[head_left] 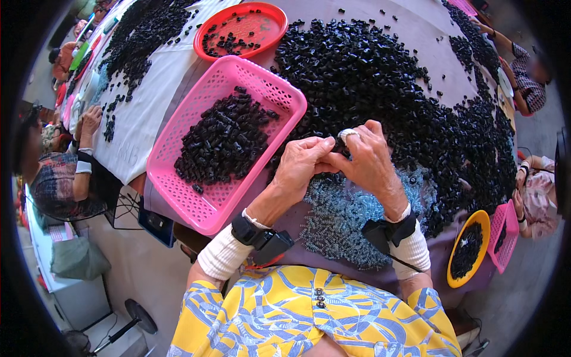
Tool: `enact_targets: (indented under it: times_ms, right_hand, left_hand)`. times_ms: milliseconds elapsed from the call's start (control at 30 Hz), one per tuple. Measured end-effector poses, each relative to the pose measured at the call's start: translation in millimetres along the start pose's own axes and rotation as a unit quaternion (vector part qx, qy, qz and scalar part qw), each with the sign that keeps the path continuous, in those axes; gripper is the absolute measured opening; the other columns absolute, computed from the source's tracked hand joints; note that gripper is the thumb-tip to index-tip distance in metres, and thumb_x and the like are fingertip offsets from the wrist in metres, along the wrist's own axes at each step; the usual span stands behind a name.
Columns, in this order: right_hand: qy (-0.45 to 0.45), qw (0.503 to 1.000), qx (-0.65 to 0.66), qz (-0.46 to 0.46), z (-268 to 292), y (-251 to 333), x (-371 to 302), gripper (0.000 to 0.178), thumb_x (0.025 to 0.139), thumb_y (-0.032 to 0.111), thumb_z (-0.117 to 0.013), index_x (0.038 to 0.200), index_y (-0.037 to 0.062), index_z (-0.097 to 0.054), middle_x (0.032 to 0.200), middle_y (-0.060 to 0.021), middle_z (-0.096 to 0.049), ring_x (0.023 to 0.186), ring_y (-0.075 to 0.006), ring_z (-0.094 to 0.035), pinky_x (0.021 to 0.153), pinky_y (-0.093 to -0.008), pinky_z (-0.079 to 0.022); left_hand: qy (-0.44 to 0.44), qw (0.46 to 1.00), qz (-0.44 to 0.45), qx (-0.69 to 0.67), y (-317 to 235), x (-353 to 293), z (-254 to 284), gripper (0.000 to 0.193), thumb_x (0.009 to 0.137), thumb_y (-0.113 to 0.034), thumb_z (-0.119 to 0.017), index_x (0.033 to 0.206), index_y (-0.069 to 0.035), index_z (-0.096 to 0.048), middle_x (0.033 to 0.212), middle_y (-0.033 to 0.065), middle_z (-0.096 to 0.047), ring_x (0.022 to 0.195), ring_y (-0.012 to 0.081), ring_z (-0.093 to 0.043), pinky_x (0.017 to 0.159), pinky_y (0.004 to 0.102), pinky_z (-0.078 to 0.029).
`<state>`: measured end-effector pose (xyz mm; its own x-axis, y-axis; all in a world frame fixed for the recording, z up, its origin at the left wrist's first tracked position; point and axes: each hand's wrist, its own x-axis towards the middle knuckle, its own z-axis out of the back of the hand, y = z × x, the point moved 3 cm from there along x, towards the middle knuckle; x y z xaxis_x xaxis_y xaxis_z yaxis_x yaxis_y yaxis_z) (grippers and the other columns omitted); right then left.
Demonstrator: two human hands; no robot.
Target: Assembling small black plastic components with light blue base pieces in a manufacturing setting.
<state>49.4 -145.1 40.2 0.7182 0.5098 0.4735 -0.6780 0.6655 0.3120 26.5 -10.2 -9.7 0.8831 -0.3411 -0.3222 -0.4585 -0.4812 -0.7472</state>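
Though whatever the left hand (297, 159) and right hand (370, 159) pinch is hidden, axis unclear, fingers look closed, tips meeting; pale coil springs (336, 221) lie bodyward, nearer the right; black plastic pieces (357, 71) spread beyond; wrists angle inward; pink basket (199, 209) sits left.

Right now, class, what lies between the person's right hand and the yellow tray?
The head view shows pale-blue pieces, then black pieces, between the right hand and yellow tray.
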Motion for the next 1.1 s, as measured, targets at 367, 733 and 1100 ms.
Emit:
enact_targets:
  times_ms: [367, 733, 1100]
  right_hand:
    - [0.019, 0.999, -0.033, 0.010, 1.7, 3.2, -0.4, 0.021, 0.069, 0.021, -0.068, 0.070, 0.0021, -0.058, 0.064, -0.0107, -0.057, 0.066, -0.0256, -0.055, 0.077, -0.0400, -0.038]
    - [0.007, 0.999, 0.028, 0.036, 0.5, -2.5, 0.5, 0.020, 0.071, 0.020, -0.067, 0.068, 0.0035, -0.055, 0.062, -0.0085, -0.054, 0.064, -0.0242, -0.054, 0.076, -0.0383, -0.038]
    - [0.011, 0.995, 0.093, -0.017, 25.8, -10.0, 16.4, 0.033, 0.068, 0.028, -0.074, 0.082, 0.0000, -0.062, 0.068, -0.0095, -0.061, 0.067, -0.0284, -0.056, 0.069, -0.0367, -0.042]
  left_hand:
    - [-0.036, 0.998, -0.035, 0.030, 6.8, 3.2, -0.4, 0.021, 0.094, -0.023, -0.052, 0.092, -0.003, -0.061, 0.081, 0.0035, -0.062, 0.074, 0.0097, -0.061, 0.072, 0.0279, -0.054]
    - [-0.103, 0.994, -0.021, 0.018, -1.2, -6.7, -1.6, 0.044, 0.094, -0.041, -0.047, 0.094, 0.001, -0.059, 0.081, 0.0096, -0.063, 0.076, 0.0172, -0.064, 0.071, 0.0317, -0.055]
    - [-0.033, 0.995, -0.077, -0.051, -21.4, -14.3, -11.8, 0.029, 0.096, -0.026, -0.046, 0.099, -0.001, -0.060, 0.088, 0.0091, -0.064, 0.079, 0.0192, -0.065, 0.074, 0.0319, -0.054]
